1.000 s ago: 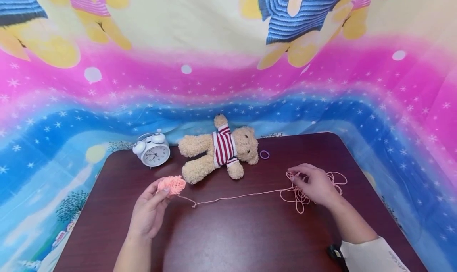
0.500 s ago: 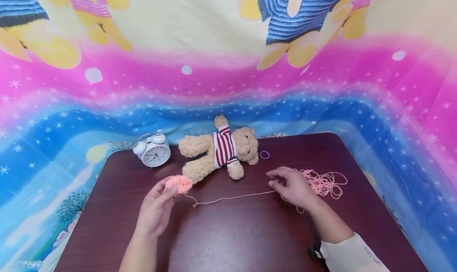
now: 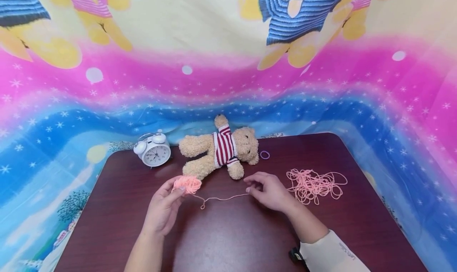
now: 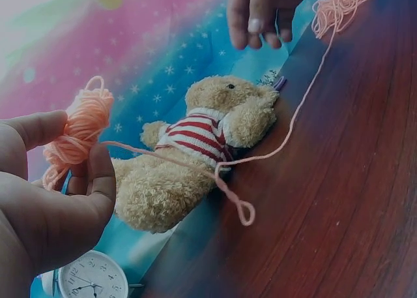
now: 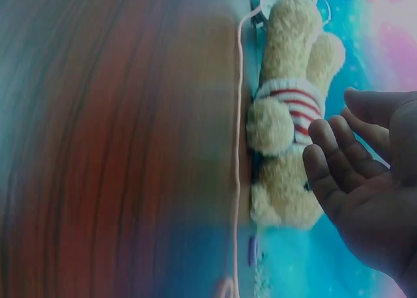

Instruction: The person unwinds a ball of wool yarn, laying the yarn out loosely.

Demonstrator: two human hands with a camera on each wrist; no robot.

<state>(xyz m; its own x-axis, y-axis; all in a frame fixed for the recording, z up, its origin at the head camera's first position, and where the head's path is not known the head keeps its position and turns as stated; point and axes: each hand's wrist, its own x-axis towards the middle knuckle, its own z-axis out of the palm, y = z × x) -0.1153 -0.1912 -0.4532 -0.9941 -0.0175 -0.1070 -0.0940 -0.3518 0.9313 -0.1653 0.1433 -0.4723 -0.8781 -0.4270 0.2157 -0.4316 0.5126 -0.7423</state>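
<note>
1. Change: over the last second the right hand (image 3: 269, 192) has travelled from the pile of yarn (image 3: 314, 184) toward the middle of the surface (image 3: 228, 236), leaving the whole pile in plain sight. The left hand (image 3: 160, 212) has drifted a little to the right.
2. Bearing on the work (my judgement): the hands are nearer each other and the strand (image 3: 226, 199) between them is slacker; I note no fresh turn on the bundle.
3. Left hand: grasping the yarn bundle (image 3: 188, 184), pinched between thumb and fingers, held up before the bear's near leg.
4. Right hand: released, by my reading. Fingers loosely bent and apart; both wrist views show nothing in its grasp, the strand running clear of it.
5. Yarn: peach, soft, thin. Bundle compact and roughly oval, wraps crossing. Pile loose, flat, tangled, at the right of the surface. One strand joins the two, with a small twisted loop (image 3: 202, 206) near the bundle.
6. Teddy bear (image 3: 224, 149): curly beige plush, red-and-white striped knit top, lying on its back.
7. Beside its feet, a round white twin-bell alarm clock (image 3: 156, 155), hard and glossy; near its head, a thin purple ring (image 3: 265, 151).
8. Surface: dark reddish-brown, wood-grained, faintly shiny.
</note>
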